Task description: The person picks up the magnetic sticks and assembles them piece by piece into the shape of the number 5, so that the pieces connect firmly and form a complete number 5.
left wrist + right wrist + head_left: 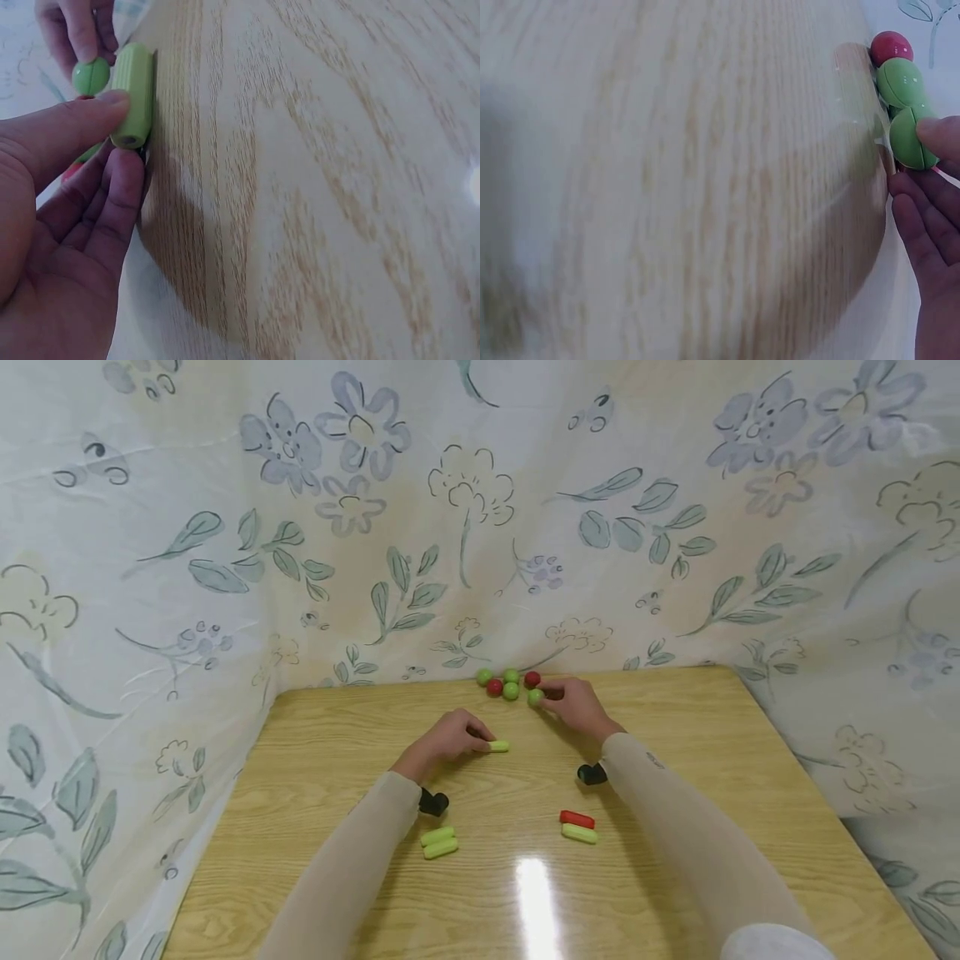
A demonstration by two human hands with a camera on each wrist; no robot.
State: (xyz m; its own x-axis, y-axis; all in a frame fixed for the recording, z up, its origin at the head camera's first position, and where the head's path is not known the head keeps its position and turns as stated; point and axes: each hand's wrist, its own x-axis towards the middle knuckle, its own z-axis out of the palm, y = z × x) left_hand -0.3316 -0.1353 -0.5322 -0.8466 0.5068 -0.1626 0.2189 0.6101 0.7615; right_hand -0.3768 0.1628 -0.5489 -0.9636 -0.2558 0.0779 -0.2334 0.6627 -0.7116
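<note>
- One stick [499, 746] sits pinched in our left hand [452, 736], at the table [697, 768], its long axis running left to right.
- Our right hand [576, 704] pinches a ball [535, 698] beyond the stick and to its right, near other balls [511, 692].

From where I stand, I can't read a single word, number, brand or sign. The one thing that might be a label is a small greyish patch [655, 761] on the beige right sleeve [701, 831], back from the fingers of the right hand [577, 703], just past the wrist. It is a narrow mark on the upper side of the cloth, too small and faint for me to tell whether it bears lettering.
</note>
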